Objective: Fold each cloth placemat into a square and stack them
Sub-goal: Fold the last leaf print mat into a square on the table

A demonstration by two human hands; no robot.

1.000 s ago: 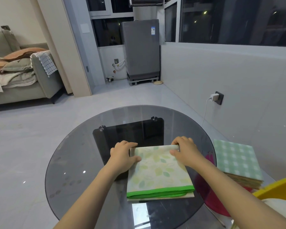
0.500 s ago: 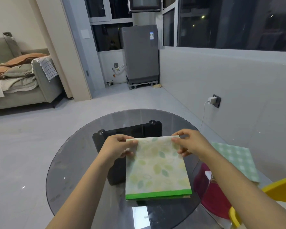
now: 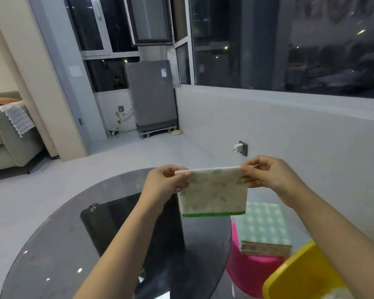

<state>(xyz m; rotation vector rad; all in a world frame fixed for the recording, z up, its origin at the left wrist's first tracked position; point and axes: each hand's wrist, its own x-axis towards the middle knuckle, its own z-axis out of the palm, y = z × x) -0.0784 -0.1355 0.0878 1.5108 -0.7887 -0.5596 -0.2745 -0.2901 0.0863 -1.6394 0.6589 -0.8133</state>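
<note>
Hanging from both hands, placemat (image 3: pixel 213 190) above stack (image 3: pixel 265 229) on pink stool (image 3: pixel 249 275).

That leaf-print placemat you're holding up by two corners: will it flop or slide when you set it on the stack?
Probably floppy: the leaf-print placemat hangs from pinches by the left hand and right hand. It looks light, since fingertips alone carry it. Its folded layers may splay on the stack, so lower it flat.

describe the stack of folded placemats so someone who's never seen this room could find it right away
Start at the round dark glass table and look just past its right edge to the pink stool. The stack of folded placemats sits on top of it. Its top mat is pale green checked, unlike the leaf-print placemat held up in the air.
</note>
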